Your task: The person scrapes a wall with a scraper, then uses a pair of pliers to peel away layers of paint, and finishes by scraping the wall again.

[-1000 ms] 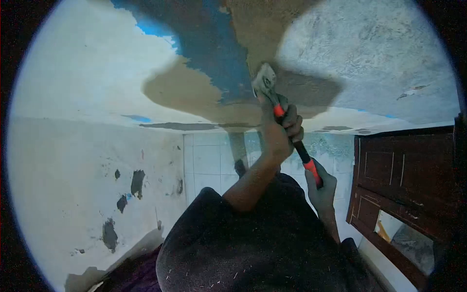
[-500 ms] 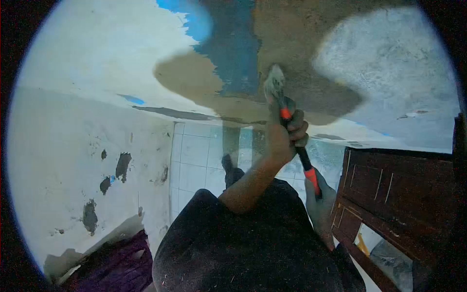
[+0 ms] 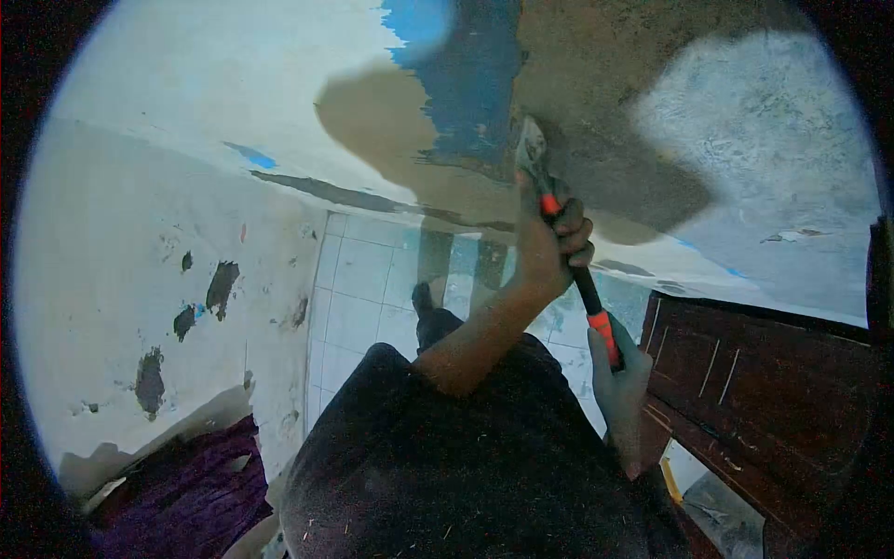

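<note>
A long scraper-like tool with a black and red handle slants up to the wall. Its pale metal head lies against the bare brownish surface, just right of the blue paint patch. Wrapped round the upper handle, just below the head, is my left hand. My right hand is closed round the red lower end. A shadow falls over the blue patch and the bare wall around the tool.
White floor tiles and a dark shoe show below. Dark wooden furniture stands right, with a plastic-like bag by it. The left wall has patches of missing paint; purple cloth lies lower left.
The view has shifted, so the wall patches sit farther right. The tool's head is now closer to the blue paint's edge. Both hands keep their hold.
</note>
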Motion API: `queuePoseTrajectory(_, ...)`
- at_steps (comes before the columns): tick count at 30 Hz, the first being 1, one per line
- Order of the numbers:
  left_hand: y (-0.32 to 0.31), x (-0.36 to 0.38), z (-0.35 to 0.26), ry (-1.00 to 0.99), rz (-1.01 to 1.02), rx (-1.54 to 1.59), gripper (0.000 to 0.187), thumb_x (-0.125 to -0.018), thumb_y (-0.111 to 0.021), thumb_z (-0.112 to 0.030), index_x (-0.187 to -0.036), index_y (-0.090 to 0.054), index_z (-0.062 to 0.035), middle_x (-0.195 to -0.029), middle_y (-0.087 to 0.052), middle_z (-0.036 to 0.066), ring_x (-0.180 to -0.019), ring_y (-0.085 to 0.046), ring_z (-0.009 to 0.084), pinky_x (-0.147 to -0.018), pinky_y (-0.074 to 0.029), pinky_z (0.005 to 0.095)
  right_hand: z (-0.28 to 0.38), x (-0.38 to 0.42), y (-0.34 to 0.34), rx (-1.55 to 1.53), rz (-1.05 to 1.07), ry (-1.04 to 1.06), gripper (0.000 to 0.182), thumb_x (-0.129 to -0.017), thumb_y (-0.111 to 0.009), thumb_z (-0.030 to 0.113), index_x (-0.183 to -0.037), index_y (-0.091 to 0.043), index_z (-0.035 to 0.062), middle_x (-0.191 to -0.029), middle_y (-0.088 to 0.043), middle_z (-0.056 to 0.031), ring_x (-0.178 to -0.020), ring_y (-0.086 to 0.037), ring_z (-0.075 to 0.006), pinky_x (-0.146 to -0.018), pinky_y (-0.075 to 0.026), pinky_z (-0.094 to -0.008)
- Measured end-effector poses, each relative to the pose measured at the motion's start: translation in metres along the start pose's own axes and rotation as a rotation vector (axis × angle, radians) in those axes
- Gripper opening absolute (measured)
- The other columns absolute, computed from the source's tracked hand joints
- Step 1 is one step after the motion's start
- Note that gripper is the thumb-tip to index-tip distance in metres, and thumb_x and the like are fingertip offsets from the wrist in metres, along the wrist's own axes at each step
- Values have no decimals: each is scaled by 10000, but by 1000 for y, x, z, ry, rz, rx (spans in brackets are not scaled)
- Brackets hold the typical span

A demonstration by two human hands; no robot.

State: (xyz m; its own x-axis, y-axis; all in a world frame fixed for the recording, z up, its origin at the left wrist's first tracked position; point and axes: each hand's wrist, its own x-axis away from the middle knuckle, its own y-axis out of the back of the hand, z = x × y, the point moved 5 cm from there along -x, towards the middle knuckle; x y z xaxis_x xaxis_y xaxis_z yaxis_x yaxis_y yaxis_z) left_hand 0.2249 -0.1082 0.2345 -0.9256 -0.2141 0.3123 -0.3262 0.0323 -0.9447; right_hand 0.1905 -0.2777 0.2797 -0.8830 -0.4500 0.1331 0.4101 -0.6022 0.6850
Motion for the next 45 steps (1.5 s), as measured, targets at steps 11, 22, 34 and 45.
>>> queuePoseTrajectory(11,-18,11,6,-10,9,159,485,-894,-341,-649,-780,-411,-183,-583,-281,-57,-454,-253,75,-406,-223,244,45,2,43,200,102,-77,318,-871,-625,218,-1123,-625,24,-536,-488,-113,-484,-449,-98,-459,-375,-307)
queuePoseTrajectory(22,-15,3,-10,-132,3,202,453,-925,-340,-593,-771,-459,-183,-581,-312,-65,-446,-271,67,-383,-237,236,69,-10,51,241,92,-60,302,-866,-633,218,-1077,-645,3,-509,-475,-98,-459,-446,-82,-435,-356,-299)
queuePoseTrajectory(34,-9,2,-1,-86,27,173,488,-879,-357,-662,-802,-427,-185,-581,-295,-56,-457,-265,72,-410,-240,234,43,-6,43,183,121,-203,288,-855,-653,217,-1030,-655,-13,-526,-457,-47,-503,-412,-66,-456,-335,-274)
queuePoseTrajectory(45,20,0,10,-66,-86,138,442,-921,-341,-607,-802,-417,-189,-595,-290,-58,-472,-252,72,-412,-235,247,27,-5,26,168,84,-112,305,-855,-656,258,-988,-653,-16,-520,-470,-95,-491,-432,-87,-464,-363,-310)
